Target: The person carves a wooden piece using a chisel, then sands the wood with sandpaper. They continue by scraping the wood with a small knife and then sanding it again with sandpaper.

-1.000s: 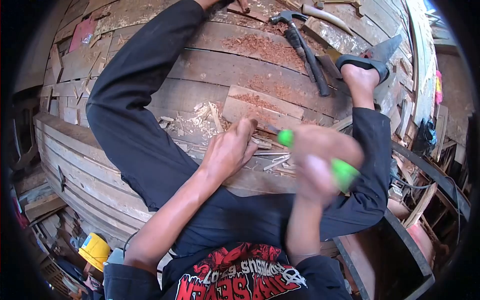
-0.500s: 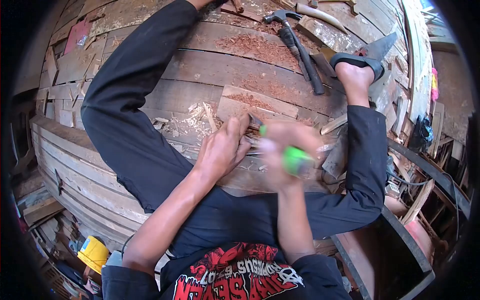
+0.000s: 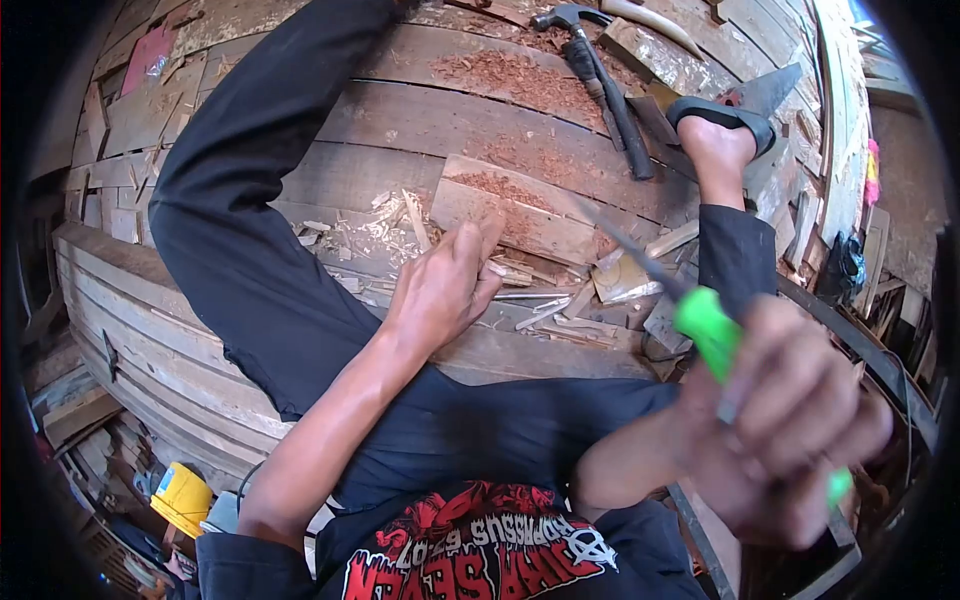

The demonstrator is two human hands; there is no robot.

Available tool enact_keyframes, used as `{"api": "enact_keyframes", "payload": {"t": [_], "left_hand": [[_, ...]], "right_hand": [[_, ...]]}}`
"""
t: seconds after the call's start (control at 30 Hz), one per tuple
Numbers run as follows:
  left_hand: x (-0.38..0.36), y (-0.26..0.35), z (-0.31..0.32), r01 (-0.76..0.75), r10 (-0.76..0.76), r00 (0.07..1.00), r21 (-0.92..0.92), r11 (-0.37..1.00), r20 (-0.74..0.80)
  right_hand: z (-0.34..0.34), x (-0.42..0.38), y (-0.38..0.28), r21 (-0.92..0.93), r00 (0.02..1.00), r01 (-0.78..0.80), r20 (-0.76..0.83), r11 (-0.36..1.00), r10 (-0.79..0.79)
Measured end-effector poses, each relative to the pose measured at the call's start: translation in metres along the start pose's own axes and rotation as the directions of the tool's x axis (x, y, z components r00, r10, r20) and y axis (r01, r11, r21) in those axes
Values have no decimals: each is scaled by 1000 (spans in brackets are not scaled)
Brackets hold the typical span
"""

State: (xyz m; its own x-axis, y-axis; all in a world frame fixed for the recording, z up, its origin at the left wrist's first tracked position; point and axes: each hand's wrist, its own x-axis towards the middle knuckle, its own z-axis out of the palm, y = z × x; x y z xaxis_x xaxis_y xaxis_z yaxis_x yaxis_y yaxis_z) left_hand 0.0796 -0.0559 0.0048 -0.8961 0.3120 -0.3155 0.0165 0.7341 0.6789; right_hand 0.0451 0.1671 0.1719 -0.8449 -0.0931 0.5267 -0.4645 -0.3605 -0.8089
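My left hand (image 3: 440,285) is closed around a small brown wood piece (image 3: 492,230), whose end sticks out past the thumb. Just beyond it on the floor lies a flat wooden board (image 3: 520,225) sprinkled with reddish wood dust. Raised at the right, close to the camera, my right hand (image 3: 790,420) grips a green-handled tool (image 3: 705,325). Its long grey shaft tapers to a point aimed up and left, apart from the wood piece. Motion blur hides whether the shaft is a file or a blade.
A hammer (image 3: 610,100) lies on the plank floor (image 3: 400,130). A handsaw (image 3: 765,92) rests beside my sandaled foot (image 3: 720,135). Wood chips (image 3: 390,225) and thin offcuts (image 3: 570,325) are scattered between my legs. A yellow container (image 3: 182,498) stands at lower left.
My right hand has pulled back from the wood piece, moving right and towards the camera with the green-handled tool. My left hand stays almost in place, still holding the wood piece.
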Motion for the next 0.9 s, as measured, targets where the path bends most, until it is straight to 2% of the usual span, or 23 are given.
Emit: {"api": "enact_keyframes", "payload": {"t": [0.07, 0.1, 0.17, 0.2, 0.27, 0.3, 0.37, 0.43, 0.53, 0.57, 0.6, 0.67, 0.7, 0.77, 0.8, 0.83, 0.9], "left_hand": [[0, 3, -3, 7, -8, 1000, -33, 999, -28], [-2, -2, -2, 17, -18, 999, -35, 999, -34], [-3, -16, 2, 29, -31, 998, -40, 999, -57], [1, -13, -3, 35, -37, 998, -44, 998, -55], [1, -2, -10, 62, -64, 998, -67, 996, -20], [2, -11, 1, 61, -62, 998, -42, 997, -24], [2, -9, 2, 21, -25, 999, -71, 997, -45], [2, -4, 1, -12, 10, 1000, -66, 998, -26], [3, -7, 4, 35, -36, 999, -56, 998, -12], [3, -5, 3, 23, -24, 1000, -47, 999, -13], [1, -2, 1, 14, -14, 1000, -37, 999, -11], [-2, 1, -1, -9, 8, 1000, -38, 999, -6], [-4, 2, -2, -20, 19, 1000, -50, 999, -2], [-5, 5, -9, -11, 12, 1000, -54, 998, 14], [-3, 2, -8, -5, 6, 1000, -36, 999, 2], [-2, -1, -4, 3, -3, 1000, -27, 1000, 0], [-2, -6, 6, -39, 38, 998, -18, 999, -43]], "right_hand": [[-3, -28, 54, -1, 999, -37, 9, 999, 37], [23, -51, 92, -61, 992, -55, -114, 997, 48], [37, -62, 112, -133, 977, -113, -197, 985, 85], [40, -61, 112, -144, 978, -149, -166, 978, 124], [36, -55, 100, -161, 947, -203, -281, 966, 152], [28, -45, 91, -184, 969, -109, -238, 977, 64], [19, -25, 49, -196, 988, -19, -155, 980, -12], [17, -7, 4, -213, 996, -3, -85, 977, -15], [21, -6, 8, -173, 994, 23, -103, 985, -41], [24, -31, 43, -328, 941, -35, -329, 944, -79], [28, -55, 78, -433, 836, -158, -537, 887, -113], [40, -80, 133, -286, 958, -136, -281, 948, 53], [32, -80, 135, -476, 973, -214, -26, 853, 229], [23, -77, 135, -487, 993, -113, -85, 866, 81], [22, -67, 126, -428, 988, -96, -149, 899, 34], [19, -52, 103, -332, 983, -93, -182, 939, 33], [8, -21, 55, -209, 991, -42, -136, 977, 13]]}}
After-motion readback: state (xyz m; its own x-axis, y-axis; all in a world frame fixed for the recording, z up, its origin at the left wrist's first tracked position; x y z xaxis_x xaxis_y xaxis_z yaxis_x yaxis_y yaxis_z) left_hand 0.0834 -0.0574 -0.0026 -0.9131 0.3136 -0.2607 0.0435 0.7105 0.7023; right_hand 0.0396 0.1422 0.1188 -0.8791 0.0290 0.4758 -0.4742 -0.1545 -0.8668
